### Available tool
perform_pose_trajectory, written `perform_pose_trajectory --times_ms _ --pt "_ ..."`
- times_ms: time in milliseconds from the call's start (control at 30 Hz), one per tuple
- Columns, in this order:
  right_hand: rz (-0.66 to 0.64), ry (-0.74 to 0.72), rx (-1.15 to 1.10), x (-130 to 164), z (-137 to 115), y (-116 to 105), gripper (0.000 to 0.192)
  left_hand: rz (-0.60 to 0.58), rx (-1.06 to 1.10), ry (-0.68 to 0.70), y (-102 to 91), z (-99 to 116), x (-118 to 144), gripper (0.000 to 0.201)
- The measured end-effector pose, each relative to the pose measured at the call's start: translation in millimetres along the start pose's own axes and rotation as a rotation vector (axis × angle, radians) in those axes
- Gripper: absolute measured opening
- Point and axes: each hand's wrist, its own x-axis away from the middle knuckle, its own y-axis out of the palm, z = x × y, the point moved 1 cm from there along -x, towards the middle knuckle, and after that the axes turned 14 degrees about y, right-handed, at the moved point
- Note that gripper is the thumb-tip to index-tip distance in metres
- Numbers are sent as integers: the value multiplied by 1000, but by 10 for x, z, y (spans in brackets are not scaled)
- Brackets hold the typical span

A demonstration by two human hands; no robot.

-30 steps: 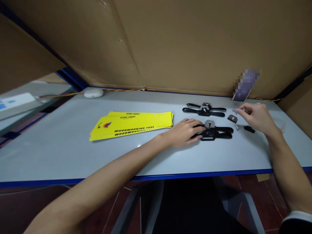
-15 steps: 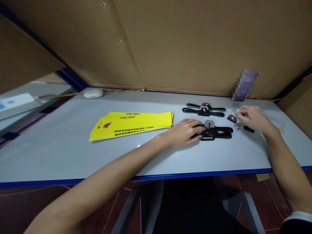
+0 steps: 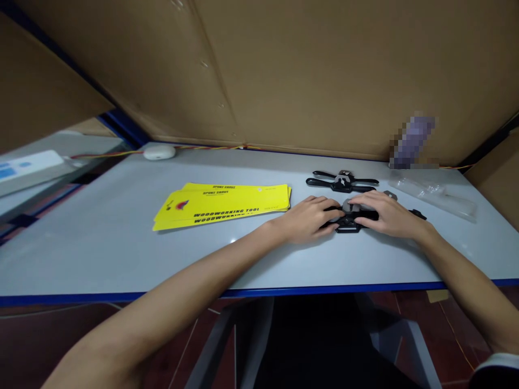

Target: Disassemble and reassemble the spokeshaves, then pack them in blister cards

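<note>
While the left hand [image 3: 310,218] clasps the near spokeshave [image 3: 349,220], the right hand [image 3: 385,214] grips its other handle.

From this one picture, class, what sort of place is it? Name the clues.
Probably a packing or assembly bench. Clues: black spokeshaves on a grey table, flat yellow "woodworking tool" boxes, and cardboard walls around it.

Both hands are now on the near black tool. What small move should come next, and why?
Probably steady the near black tool with the left hand while the right hand's fingertips seat the grey metal plate at its middle. Both hands rest on it, the plate between them.
</note>
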Motion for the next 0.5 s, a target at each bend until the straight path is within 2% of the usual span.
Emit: perform_pose_trajectory --times_ms 267,500 --pt "-22 50 -96 -36 101 -4 36 -11 -14 26 -5 0 6 42" --pt "137 120 -177 -86 70 141 28 -22 -43 67 4 31 -1 41"
